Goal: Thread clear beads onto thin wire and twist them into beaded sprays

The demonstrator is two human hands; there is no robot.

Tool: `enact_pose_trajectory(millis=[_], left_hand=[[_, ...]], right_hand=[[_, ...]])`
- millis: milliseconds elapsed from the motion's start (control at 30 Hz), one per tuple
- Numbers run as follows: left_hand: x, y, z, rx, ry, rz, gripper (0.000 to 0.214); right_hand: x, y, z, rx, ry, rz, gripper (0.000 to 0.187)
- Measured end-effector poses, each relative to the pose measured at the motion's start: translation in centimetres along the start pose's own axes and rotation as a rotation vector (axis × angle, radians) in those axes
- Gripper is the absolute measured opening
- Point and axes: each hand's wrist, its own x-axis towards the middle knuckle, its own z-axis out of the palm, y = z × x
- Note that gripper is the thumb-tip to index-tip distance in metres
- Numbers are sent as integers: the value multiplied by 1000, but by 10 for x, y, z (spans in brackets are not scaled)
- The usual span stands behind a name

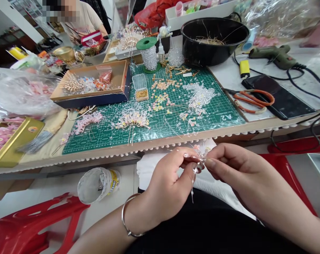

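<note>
Over my lap, just off the table's front edge, a beaded hair ornament (pixel 201 155) with clear crystals and small pale flowers is pinched between both hands. My left hand (pixel 173 180), a bangle on its wrist, is closed around its lower part, and a short beaded strand hangs below the fingers. Thumb and forefinger of my right hand (pixel 229 165) press together at the ornament's right side. On the green cutting mat (pixel 109 137) lie a flowered hair comb (pixel 132 120), a pink flower piece (pixel 88 121) and loose clear beads (pixel 199 95).
Across the table stand a box (pixel 93 95), a bead spool (pixel 149 58) and a black basin (pixel 215 42). Pliers (pixel 252 100), a phone (pixel 279 98) and a glue gun (pixel 273 56) lie right. A bucket (pixel 92 187) and red stool (pixel 43 225) stand below. Another person (pixel 83 24) sits opposite.
</note>
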Motion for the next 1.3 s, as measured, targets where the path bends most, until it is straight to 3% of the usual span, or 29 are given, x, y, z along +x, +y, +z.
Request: enact_pose_trajectory(millis=[167,400,600,800,1000,1133,1300], left_hand=[[2,1,-4,160,-33,79,15],[2,3,-4,70,-129,19,14],[5,3,-3,-66,-145,-139,10],[8,-1,-2,-334,-172,-345,15],[7,-2,0,-463,-197,-408,19],[7,-5,1,-523,-214,-412,21],[6,-7,0,-554,-199,-408,14]], right_hand=[[4,4,-3,13,-63,63,35],[8,7,-7,244,-196,152,27],[2,7,-8,21,-192,119,32],[-3,2,-6,-177,-158,-30,26],[-7,0,-10,-246,-233,-62,35],[-6,3,-11,-131,-255,-11,36],[-1,8,-9,276,-194,119,32]])
